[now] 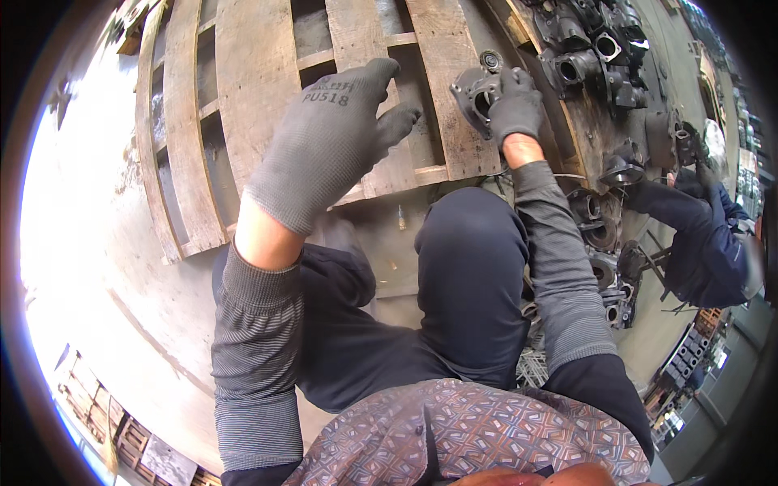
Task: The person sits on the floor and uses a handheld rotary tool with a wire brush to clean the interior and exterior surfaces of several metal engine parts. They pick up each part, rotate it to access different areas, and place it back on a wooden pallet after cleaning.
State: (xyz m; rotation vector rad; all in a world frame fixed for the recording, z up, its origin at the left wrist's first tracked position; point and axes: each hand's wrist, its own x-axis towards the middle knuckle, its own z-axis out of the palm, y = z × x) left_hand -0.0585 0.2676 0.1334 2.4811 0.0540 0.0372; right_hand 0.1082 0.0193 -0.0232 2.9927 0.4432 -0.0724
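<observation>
My left hand [336, 142], in a grey work glove, hovers over the wooden pallet [255, 89]. Its thumb and fingers are apart, and nothing is between them. My right hand [517, 105], gloved the same way, grips the right side of a dark cast metal housing [478, 97] with a round opening. That housing rests at the pallet's right edge, and a small round fitting [491, 61] shows at its top. The fingers partly cover the housing, so its right side is hidden.
Dark metal castings [596, 49] are heaped at the upper right, and more castings [600, 235] lie on the floor beside my right forearm. At the far right a co-worker in dark blue [709, 243] bends over. My knee [470, 235] is close to the pallet's near edge.
</observation>
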